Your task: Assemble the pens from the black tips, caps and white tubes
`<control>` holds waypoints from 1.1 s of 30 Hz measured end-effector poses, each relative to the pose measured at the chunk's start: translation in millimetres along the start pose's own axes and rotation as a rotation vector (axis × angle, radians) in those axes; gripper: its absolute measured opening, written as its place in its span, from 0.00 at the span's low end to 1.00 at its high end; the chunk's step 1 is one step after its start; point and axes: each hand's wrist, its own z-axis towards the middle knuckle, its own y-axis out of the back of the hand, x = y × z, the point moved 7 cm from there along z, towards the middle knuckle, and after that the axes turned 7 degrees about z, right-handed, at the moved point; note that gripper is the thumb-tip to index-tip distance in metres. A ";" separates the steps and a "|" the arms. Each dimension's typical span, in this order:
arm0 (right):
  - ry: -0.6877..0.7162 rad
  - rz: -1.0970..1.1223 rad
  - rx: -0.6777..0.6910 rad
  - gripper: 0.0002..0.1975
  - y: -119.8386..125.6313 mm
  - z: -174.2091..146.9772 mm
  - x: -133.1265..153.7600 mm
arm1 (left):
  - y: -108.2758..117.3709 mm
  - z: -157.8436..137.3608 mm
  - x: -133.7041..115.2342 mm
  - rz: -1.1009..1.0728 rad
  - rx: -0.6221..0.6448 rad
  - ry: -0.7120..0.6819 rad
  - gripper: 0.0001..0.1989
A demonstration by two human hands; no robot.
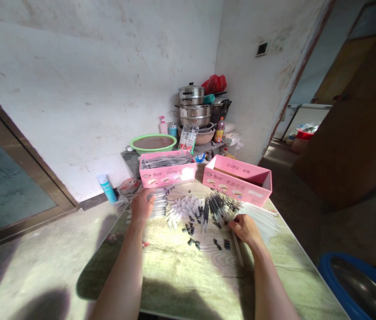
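My left hand [142,205] is at the left end of a row of clear pen-like tubes [160,202], its fingers curled; what is in them is hidden. My right hand [247,228] has its fingers pinched together beside a bundle of thin black-and-white sticks like pen refills [217,205]. A narrow beige strip [238,251] runs from under those fingers toward me; I cannot tell whether they grip it. Between the hands lies a heap of short white plastic pieces [185,208]. Small black caps [191,229] are scattered nearer me. Long clear tubes [261,218] fan out behind my right hand.
At the table's [181,275] far edge stand a pink box full of greyish sticks [167,174] and another pink box [237,180]. Behind them are a green basin [153,143], stacked steel pots [194,113] and a bottle [219,131]. A blue tub [329,271] stands at right.
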 end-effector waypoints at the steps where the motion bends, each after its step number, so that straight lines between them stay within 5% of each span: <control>1: -0.005 0.105 -0.051 0.12 3.9 0.4 -1.0 | -4.8 -4.2 -15.9 -0.050 0.012 -0.031 0.10; 7: -0.119 0.998 -0.291 0.11 12.0 -3.0 -13.2 | -46.9 -48.3 -117.1 -0.277 0.276 -0.376 0.10; 12: -0.184 1.254 -0.305 0.14 4.8 -3.2 -13.8 | -74.9 -81.4 -156.6 -0.288 0.462 -0.596 0.11; 16: -0.143 1.293 -0.316 0.16 2.5 -2.1 -12.8 | -84.8 -91.0 -166.3 -0.181 0.523 -0.641 0.11; 24: -0.115 1.274 -0.319 0.19 -2.6 -2.6 -10.4 | -75.8 -92.9 -156.5 0.178 0.652 -0.473 0.07; 33: -0.104 1.258 -0.290 0.20 -6.1 -1.7 -8.9 | -85.1 -97.0 -153.2 0.311 0.633 -0.438 0.13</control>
